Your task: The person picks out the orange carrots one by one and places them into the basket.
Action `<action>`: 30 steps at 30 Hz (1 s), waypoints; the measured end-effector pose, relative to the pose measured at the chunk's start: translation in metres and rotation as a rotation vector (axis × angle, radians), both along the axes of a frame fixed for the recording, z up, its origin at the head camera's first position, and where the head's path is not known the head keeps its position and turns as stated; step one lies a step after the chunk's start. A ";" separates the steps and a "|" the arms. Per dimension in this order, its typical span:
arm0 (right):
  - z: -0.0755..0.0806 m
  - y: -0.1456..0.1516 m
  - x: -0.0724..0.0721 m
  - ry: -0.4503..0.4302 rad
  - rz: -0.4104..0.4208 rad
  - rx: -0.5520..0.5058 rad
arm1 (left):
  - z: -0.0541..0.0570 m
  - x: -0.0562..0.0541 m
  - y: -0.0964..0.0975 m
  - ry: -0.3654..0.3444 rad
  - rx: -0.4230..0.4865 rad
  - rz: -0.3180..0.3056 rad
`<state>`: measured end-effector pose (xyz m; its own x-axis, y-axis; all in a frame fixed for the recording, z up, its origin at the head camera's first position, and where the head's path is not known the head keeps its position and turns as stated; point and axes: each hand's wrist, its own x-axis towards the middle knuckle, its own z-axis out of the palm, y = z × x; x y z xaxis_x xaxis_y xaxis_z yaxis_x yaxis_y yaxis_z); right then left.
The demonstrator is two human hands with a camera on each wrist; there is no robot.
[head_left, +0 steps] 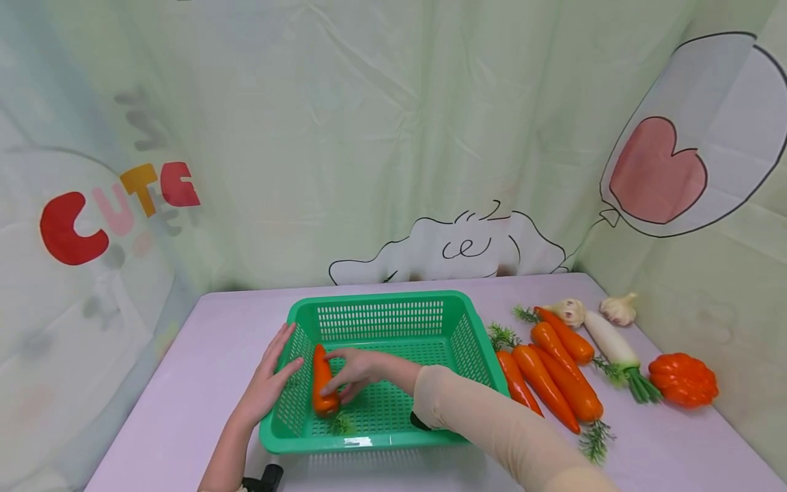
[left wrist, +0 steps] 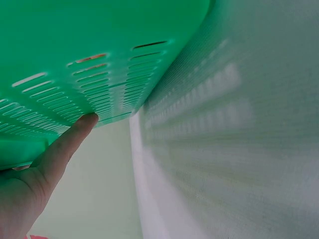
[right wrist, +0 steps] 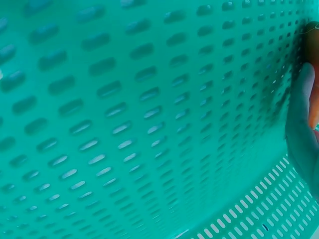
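Observation:
A green plastic basket (head_left: 381, 441) stands on the table, its perforated wall (left wrist: 114, 84) filling much of the left wrist view. Inside, at its left, lies an orange carrot (head_left: 321, 372) with its leafy top toward the front. My right hand (head_left: 359, 369) reaches into the basket and holds this carrot, thumb and fingers spread along its side. Only part of the right hand (right wrist: 301, 124) and a sliver of the carrot appear in the right wrist view. My left hand (head_left: 267, 383) rests on the basket's left rim; one straight finger (left wrist: 75, 137) touches the outer wall.
Right of the basket lie several carrots (head_left: 553, 383), a white radish (head_left: 609, 338) with green leaves, two garlic bulbs (head_left: 617, 309) and a ribbed orange-red vegetable (head_left: 682, 380). The pale tablecloth (head_left: 184, 383) runs back to a printed curtain (head_left: 307, 171).

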<state>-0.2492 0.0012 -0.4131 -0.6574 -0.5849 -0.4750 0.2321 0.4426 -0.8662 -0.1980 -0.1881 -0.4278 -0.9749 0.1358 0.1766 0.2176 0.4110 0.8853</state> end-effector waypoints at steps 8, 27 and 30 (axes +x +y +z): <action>-0.002 -0.004 0.000 -0.013 0.007 -0.015 | 0.001 0.001 0.000 0.006 -0.001 -0.009; 0.017 0.012 0.005 0.069 0.086 -0.006 | 0.003 0.003 0.001 0.000 0.000 -0.006; 0.023 0.016 0.008 0.097 0.090 -0.004 | 0.003 0.003 0.001 -0.001 0.002 -0.006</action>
<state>-0.2414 0.0168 -0.3898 -0.6448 -0.6455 -0.4093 0.1065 0.4543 -0.8844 -0.1953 -0.1872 -0.4251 -0.9742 0.1412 0.1760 0.2192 0.4081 0.8862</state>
